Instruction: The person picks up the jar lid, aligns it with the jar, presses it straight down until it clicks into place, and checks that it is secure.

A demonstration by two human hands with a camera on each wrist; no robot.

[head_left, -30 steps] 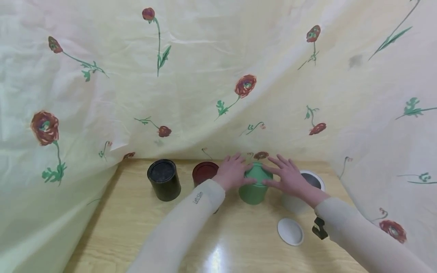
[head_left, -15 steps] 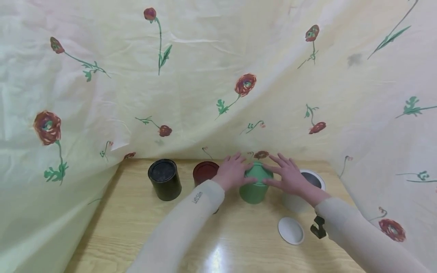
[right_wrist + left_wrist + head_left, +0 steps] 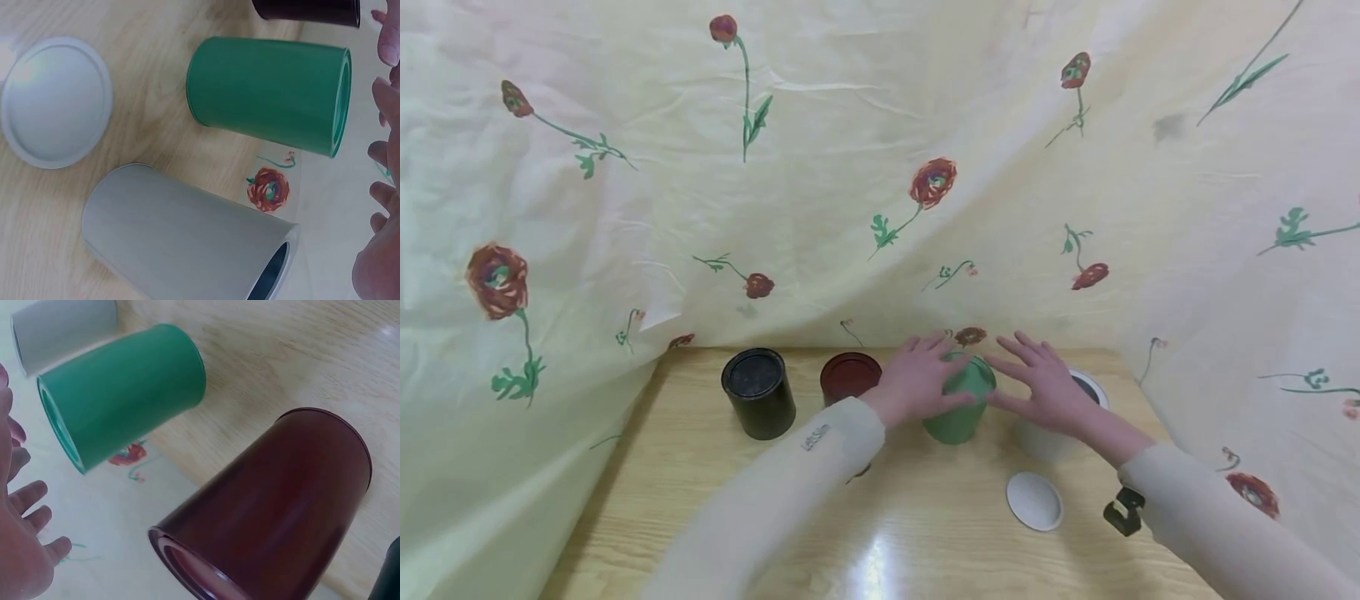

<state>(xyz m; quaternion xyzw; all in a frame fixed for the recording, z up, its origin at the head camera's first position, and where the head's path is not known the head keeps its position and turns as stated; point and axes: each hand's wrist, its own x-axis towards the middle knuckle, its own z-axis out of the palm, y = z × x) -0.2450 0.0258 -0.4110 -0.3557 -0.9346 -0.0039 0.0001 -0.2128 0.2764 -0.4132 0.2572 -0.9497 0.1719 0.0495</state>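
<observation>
From the head camera there are four round tins lined up along the back of the wooden table (image 3: 700, 500), right up against the flowery cloth (image 3: 850, 125): a black tin (image 3: 759, 393) with its lid on, a dark red tin (image 3: 848, 378) also lidded, then the green tin (image 3: 961, 410), and a white tin (image 3: 1060, 425) on the far right that's open, with its white lid (image 3: 1034, 501) lying flat on the table nearer the person. Can't see into any of them well enough to say what's inside; the white one just shows a dark mouth. The left hand (image 3: 921, 380) hangs over the left side of the green tin's top with fingers spread, and the right hand (image 3: 1049, 385) sits just off the tin's right side, fingers also spread and straight; from here I honestly can't tell if either is touching it. The left wrist camera shows the green tin (image 3: 125, 394) and the red one (image 3: 275, 512) standing side by side with a gap between them, and the left hand's fingers (image 3: 28, 497) loose and clear of the green tin's rim. The right wrist camera has the green tin (image 3: 269, 94) upright beside the white tin (image 3: 181, 240), the lid (image 3: 56, 100) apart from both, and the right hand's fingers (image 3: 381, 150) splayed above the green rim, not gripping anything.
</observation>
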